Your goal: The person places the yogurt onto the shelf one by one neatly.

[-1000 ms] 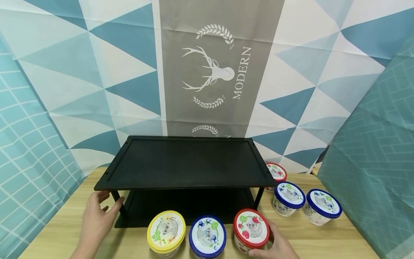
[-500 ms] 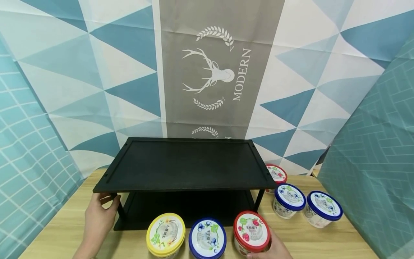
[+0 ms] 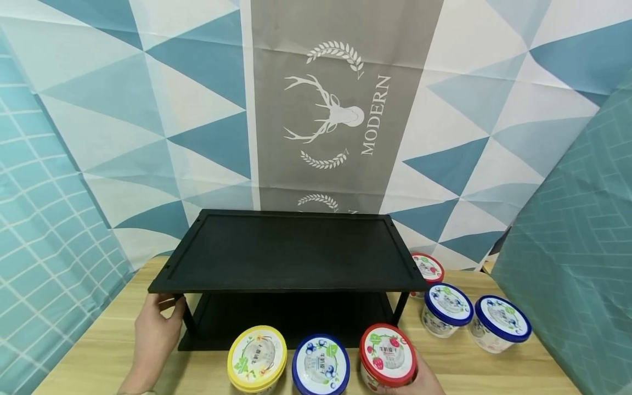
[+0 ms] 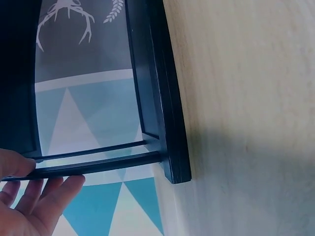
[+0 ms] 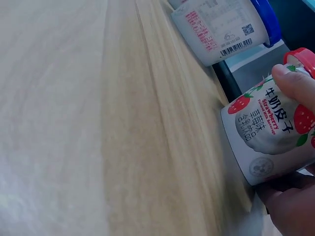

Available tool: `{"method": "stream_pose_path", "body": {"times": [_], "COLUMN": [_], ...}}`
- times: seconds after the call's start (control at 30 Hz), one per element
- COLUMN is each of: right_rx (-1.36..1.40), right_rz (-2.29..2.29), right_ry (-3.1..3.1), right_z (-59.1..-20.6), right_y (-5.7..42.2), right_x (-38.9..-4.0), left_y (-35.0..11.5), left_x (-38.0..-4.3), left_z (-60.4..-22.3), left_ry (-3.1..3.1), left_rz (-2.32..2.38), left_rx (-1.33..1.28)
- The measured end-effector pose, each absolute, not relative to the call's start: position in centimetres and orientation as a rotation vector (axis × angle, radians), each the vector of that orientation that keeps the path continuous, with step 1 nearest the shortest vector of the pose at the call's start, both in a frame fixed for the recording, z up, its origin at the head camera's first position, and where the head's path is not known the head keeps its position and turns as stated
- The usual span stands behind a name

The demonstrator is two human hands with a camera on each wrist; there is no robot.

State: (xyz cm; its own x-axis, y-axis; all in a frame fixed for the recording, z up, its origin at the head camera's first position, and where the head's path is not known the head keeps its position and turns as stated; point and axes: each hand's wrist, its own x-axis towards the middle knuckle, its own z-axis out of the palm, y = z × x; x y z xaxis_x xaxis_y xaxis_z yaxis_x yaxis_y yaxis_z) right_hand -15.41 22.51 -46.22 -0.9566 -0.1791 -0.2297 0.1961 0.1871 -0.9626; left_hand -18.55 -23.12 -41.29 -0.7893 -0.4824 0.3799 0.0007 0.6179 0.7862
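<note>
A black two-tier shelf rack (image 3: 296, 249) stands on the wooden table. My left hand (image 3: 157, 332) is at its front left leg (image 3: 189, 317); in the left wrist view the thumb lies on one side of that post and the fingers on the other. At the front right, my right hand (image 3: 421, 378) holds a red-lidded strawberry milk cup (image 3: 389, 354), thumb against its printed side (image 5: 268, 118). The cup sits upright on the table before the rack. In line to its left are a blue-lidded cup (image 3: 321, 365) and a yellow-lidded cup (image 3: 257, 359).
Right of the rack stand two more blue-lidded cups, one nearer (image 3: 448, 304) and one farther right (image 3: 502, 318). Behind them a red-lidded cup (image 3: 427, 267) is partly hidden by the rack. A patterned cloth (image 3: 340, 109) hangs behind the table.
My left thumb and fingers have drawn in around the rack's leg. My right hand stays on the strawberry cup. The head view has shifted slightly; the cups keep their places.
</note>
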Motion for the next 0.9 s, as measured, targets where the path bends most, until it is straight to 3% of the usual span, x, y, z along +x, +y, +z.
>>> {"method": "stream_pose_path", "body": {"times": [0.53,0.9], "right_rx": [0.366,0.326], "right_rz": [-1.627,-1.605], "right_ry": [2.502,2.593], "right_z": [-42.9,-38.6], "right_y": [22.9,23.2], "right_x": [-14.3,-13.8], "left_y": [-23.0,-23.2], "left_x": [-18.4,-18.6], "left_z": [-41.3,-41.3], "left_ry": [-2.290,-2.286], "left_rz": [-1.104,-1.098], "left_rx": [0.362,0.343]}}
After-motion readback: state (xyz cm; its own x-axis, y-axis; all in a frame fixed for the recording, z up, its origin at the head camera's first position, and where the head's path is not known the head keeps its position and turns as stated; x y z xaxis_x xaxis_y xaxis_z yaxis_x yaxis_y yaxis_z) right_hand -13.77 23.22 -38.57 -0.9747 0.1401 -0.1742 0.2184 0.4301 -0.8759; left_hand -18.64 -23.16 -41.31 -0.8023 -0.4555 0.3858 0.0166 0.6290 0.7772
